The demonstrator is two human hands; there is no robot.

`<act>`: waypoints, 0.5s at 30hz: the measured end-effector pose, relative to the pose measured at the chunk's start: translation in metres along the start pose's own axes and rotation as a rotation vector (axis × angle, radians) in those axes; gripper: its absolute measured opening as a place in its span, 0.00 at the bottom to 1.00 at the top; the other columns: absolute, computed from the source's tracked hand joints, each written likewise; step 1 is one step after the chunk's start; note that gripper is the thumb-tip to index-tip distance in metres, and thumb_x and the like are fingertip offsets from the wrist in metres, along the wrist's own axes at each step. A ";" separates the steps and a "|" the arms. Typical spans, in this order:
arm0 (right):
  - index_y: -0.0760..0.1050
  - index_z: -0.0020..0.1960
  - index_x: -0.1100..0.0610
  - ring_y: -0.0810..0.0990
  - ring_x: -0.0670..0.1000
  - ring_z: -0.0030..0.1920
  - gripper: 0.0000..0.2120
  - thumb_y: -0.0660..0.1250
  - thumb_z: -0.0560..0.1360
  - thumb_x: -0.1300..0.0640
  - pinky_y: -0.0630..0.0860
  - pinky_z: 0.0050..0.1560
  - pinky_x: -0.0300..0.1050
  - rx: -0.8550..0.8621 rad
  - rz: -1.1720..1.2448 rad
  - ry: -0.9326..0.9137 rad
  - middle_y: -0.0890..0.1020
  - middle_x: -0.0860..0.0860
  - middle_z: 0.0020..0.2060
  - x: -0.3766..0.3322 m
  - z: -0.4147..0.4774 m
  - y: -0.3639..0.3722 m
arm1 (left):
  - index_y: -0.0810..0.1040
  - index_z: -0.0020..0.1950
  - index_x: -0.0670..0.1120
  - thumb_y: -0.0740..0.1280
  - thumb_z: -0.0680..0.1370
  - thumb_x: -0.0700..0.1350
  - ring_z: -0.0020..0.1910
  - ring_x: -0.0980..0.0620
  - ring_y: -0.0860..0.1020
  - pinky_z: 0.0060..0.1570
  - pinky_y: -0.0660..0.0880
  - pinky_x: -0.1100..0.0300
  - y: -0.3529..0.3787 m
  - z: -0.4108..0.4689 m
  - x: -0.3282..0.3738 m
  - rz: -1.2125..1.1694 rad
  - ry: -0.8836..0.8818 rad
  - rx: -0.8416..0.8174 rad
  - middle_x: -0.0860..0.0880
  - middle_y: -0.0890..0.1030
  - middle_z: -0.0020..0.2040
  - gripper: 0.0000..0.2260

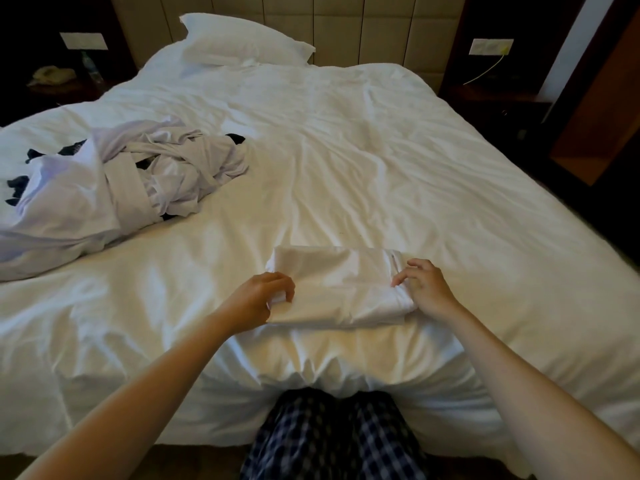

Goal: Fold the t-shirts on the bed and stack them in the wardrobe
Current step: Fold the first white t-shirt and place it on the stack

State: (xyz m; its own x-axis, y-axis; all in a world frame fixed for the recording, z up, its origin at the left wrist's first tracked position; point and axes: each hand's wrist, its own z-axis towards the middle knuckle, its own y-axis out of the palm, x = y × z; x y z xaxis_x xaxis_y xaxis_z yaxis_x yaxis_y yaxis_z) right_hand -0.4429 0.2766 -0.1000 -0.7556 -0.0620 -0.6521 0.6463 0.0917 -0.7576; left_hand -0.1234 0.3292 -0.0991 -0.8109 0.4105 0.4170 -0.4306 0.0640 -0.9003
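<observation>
A white t-shirt (339,289), folded into a compact rectangle, lies near the foot of the bed (381,150). My left hand (266,296) grips the fold's left edge with curled fingers. My right hand (424,284) is at the right edge, its fingers bent and pinching the cloth there. A loose heap of unfolded t-shirts (121,181), pale lilac-white with dark pieces showing beneath, sits at the left side of the bed.
A white pillow (242,41) lies against the padded headboard. Dark nightstands flank the bed, the left one with a phone (53,76) and a bottle. An open wooden compartment (602,109) stands at the right. My checked trousers touch the bed's foot.
</observation>
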 end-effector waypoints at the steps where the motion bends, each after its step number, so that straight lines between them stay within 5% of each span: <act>1: 0.81 0.42 0.54 0.67 0.55 0.68 0.18 0.56 0.74 0.71 0.60 0.61 0.37 0.044 0.023 0.036 0.70 0.55 0.66 -0.006 0.001 -0.003 | 0.79 0.44 0.48 0.63 0.66 0.26 0.57 0.49 0.75 0.57 0.72 0.55 -0.005 0.000 0.004 -0.004 -0.040 -0.023 0.50 0.79 0.56 0.18; 4: 0.80 0.41 0.56 0.73 0.53 0.61 0.13 0.59 0.73 0.68 0.61 0.48 0.34 0.265 0.101 0.036 0.75 0.53 0.59 -0.032 0.006 -0.008 | 0.81 0.42 0.43 0.58 0.63 0.27 0.53 0.44 0.78 0.51 0.74 0.52 -0.017 0.010 0.021 0.005 -0.083 0.255 0.47 0.82 0.51 0.19; 6: 0.79 0.50 0.58 0.72 0.53 0.62 0.14 0.58 0.74 0.69 0.63 0.50 0.35 0.306 0.104 -0.026 0.74 0.54 0.61 -0.051 0.012 -0.003 | 0.80 0.52 0.45 0.58 0.67 0.28 0.60 0.44 0.74 0.55 0.70 0.53 -0.020 0.028 0.044 0.018 -0.183 0.362 0.46 0.79 0.58 0.21; 9: 0.70 0.68 0.57 0.60 0.52 0.73 0.19 0.55 0.79 0.64 0.57 0.67 0.39 0.160 -0.088 -0.150 0.64 0.53 0.73 -0.072 0.018 0.018 | 0.61 0.74 0.45 0.55 0.77 0.35 0.75 0.49 0.55 0.71 0.52 0.58 -0.004 0.059 0.076 0.090 -0.278 0.183 0.48 0.60 0.76 0.25; 12: 0.55 0.76 0.52 0.47 0.52 0.77 0.23 0.49 0.82 0.53 0.46 0.74 0.50 -0.029 -0.419 -0.212 0.51 0.52 0.77 -0.073 0.021 0.043 | 0.43 0.78 0.43 0.48 0.82 0.46 0.77 0.50 0.41 0.73 0.39 0.54 0.023 0.072 0.066 0.211 -0.339 0.002 0.47 0.43 0.78 0.25; 15: 0.45 0.78 0.49 0.41 0.52 0.77 0.26 0.44 0.82 0.44 0.39 0.75 0.54 -0.127 -0.540 -0.060 0.44 0.51 0.78 -0.050 0.017 0.056 | 0.40 0.77 0.44 0.46 0.82 0.55 0.76 0.51 0.40 0.72 0.36 0.54 0.042 0.067 0.036 0.300 -0.417 -0.077 0.48 0.41 0.78 0.28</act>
State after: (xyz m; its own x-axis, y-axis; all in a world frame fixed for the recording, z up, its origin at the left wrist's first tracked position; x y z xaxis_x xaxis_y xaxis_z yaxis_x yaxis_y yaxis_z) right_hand -0.3672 0.2680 -0.1103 -0.9660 -0.1900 -0.1752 0.1478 0.1502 -0.9776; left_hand -0.1976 0.2853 -0.1138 -0.9899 0.0247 0.1397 -0.1376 0.0728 -0.9878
